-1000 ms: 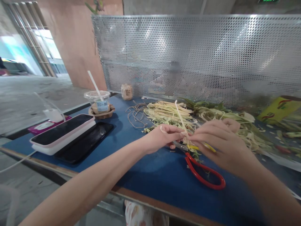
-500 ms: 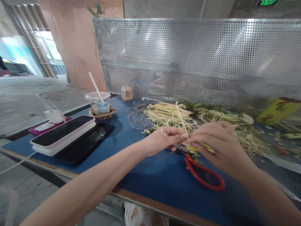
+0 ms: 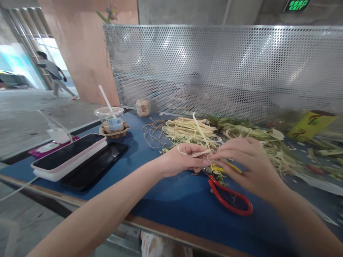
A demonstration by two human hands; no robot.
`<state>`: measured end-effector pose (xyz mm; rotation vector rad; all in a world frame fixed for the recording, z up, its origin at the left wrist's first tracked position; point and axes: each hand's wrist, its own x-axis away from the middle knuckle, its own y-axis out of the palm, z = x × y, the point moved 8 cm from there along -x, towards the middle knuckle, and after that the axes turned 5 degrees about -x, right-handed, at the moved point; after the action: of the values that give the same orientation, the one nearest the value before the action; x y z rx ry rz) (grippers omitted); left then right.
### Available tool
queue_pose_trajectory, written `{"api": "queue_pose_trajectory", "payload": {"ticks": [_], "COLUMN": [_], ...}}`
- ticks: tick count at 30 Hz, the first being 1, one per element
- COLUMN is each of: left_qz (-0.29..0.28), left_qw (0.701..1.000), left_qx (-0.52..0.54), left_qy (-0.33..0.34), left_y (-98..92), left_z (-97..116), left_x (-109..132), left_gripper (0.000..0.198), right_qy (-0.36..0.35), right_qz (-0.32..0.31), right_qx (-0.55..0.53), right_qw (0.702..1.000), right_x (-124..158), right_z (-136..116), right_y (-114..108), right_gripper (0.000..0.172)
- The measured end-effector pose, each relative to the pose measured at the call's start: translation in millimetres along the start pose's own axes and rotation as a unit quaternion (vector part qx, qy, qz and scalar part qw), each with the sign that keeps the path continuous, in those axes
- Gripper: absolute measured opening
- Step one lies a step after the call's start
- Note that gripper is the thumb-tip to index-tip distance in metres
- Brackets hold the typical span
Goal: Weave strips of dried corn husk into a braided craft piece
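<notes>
Between my two hands is a pale, narrow plant strip (image 3: pixel 200 129), one end standing up and to the left. My left hand (image 3: pixel 183 160) pinches it, with a pale loop lying across the fingers. Thumb and fingers of my right hand (image 3: pixel 245 166) close on the strip where the fingertips of both hands meet. The exact crossing of the strip is too small to make out. Scissors with red handles (image 3: pixel 230 201) lie on the table below the hands, their blades mostly hidden. Something thin and yellow (image 3: pixel 233 167) shows under my right hand.
Behind the hands lie a pile of pale stalks (image 3: pixel 189 129), green husks (image 3: pixel 241 132) and tangled cord (image 3: pixel 154 134). Phones (image 3: pixel 69 151), a lidded cup with a straw (image 3: pixel 114 121) and a jar (image 3: pixel 142 107) stand left. A perforated metal panel (image 3: pixel 214 64) bounds the blue table (image 3: pixel 171 200).
More of the pale strip now loops across my left fingers, and its upright end has shifted slightly left. A walking person has appeared in the left background.
</notes>
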<state>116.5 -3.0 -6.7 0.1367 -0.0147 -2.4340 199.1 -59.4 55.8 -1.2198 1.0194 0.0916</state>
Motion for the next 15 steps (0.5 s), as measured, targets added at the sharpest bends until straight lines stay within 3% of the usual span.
{"api": "queue_pose_trajectory", "payload": {"ticks": [2,6,10,15], "left_qz": [0.009,0.021,0.028,0.039], "left_qw": [1.000,1.000,0.999,0.998], "left_qx": [0.006,0.019,0.044,0.052], "left_qy": [-0.005,-0.011,-0.011,-0.011], "left_y": [-1.0,-1.3,-1.7,-2.5], "left_z": [0,0,-1,-1], "left_x": [0,1,0,1], "left_gripper": [0.015,0.020,0.029,0.036], "right_qy": [0.037,0.174,0.233,0.280], "right_qz": [0.008,0.004,-0.046,-0.033], "right_qx": [-0.012,-0.086,-0.199,-0.287], "right_qw": [0.999,0.981,0.951,0.916], "right_x": [0,5,8,10], "right_z": [5,25,30,35], "right_y": [-2,7,29,37], "right_gripper": [0.023,0.064,0.045,0.034]}}
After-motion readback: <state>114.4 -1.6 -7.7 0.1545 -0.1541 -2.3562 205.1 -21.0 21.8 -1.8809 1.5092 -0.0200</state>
